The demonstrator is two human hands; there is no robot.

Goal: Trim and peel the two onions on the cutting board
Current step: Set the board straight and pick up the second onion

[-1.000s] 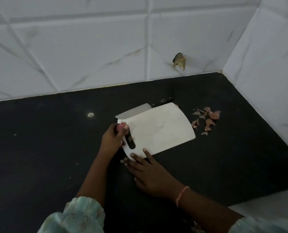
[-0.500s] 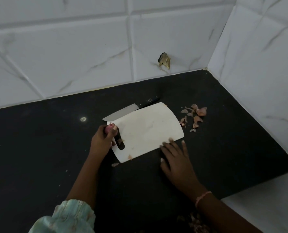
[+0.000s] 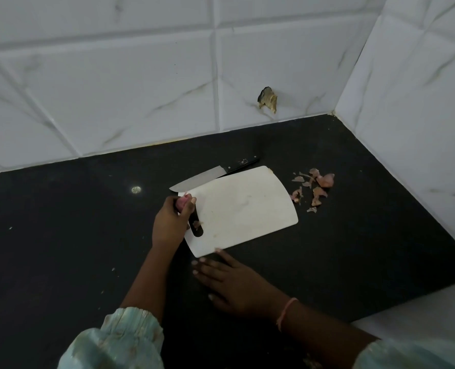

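Left hand (image 3: 171, 222): curled round a small pink onion (image 3: 181, 203) at the handle-slot end of the cutting board (image 3: 243, 209); fingers clamped on it, only a sliver showing between the fingertips.
Right hand (image 3: 230, 279): flat on the black counter (image 3: 61, 222) just below the board's near edge; fingers straight and spread, holding nothing; one fingertip touching or almost touching that edge.
Onion: pale pink, glossy, seemingly already peeled; mostly hidden by the fingers; second onion not visible.
Key relation: knife (image 3: 210, 174) beyond the board's far edge, long axis running along that edge, blade toward the left hand, black handle away to the right; free right hand nearer the viewer, so probably a reach across the board to the handle.
Peels (image 3: 314, 189): papery pink scraps scattered on the counter right of the board.
Board: white, bare but for a scrap by the slot.
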